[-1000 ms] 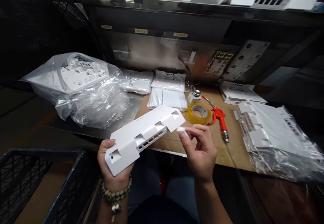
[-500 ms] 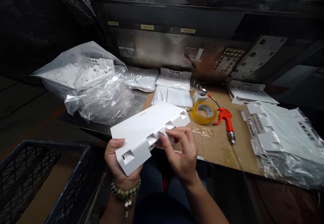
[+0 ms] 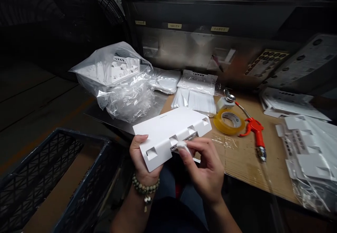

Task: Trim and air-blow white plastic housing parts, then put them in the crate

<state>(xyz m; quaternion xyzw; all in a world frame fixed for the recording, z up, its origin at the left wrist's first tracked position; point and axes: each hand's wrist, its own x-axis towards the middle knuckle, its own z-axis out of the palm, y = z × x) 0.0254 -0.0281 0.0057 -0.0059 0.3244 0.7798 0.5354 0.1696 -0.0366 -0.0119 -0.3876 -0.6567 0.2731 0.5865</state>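
Observation:
A white plastic cover [image 3: 168, 125] with square notches and port openings along its near edge is held tilted above my lap. My left hand [image 3: 144, 159] grips its left end, thumb on top and the other fingers underneath. Pinched between the thumb and fingers of my right hand [image 3: 206, 166] is a small white wad of cloth [image 3: 183, 145]. It lies against the cover's port edge, near the middle. Part of that edge is hidden behind my right fingers.
Bagged white covers [image 3: 107, 73] lie at the left of the bench. Plastic sleeves [image 3: 193, 101], a pump bottle [image 3: 225, 103], yellow tape [image 3: 229, 121] and a red air gun [image 3: 255, 131] stand behind. Wrapped covers [image 3: 308, 145] are stacked right. A dark crate [image 3: 60, 133] stands lower left.
The whole scene has shifted to the right in view as the head turned left. The cover tilts a little flatter. My right hand's wad has moved slightly toward the cover's left end.

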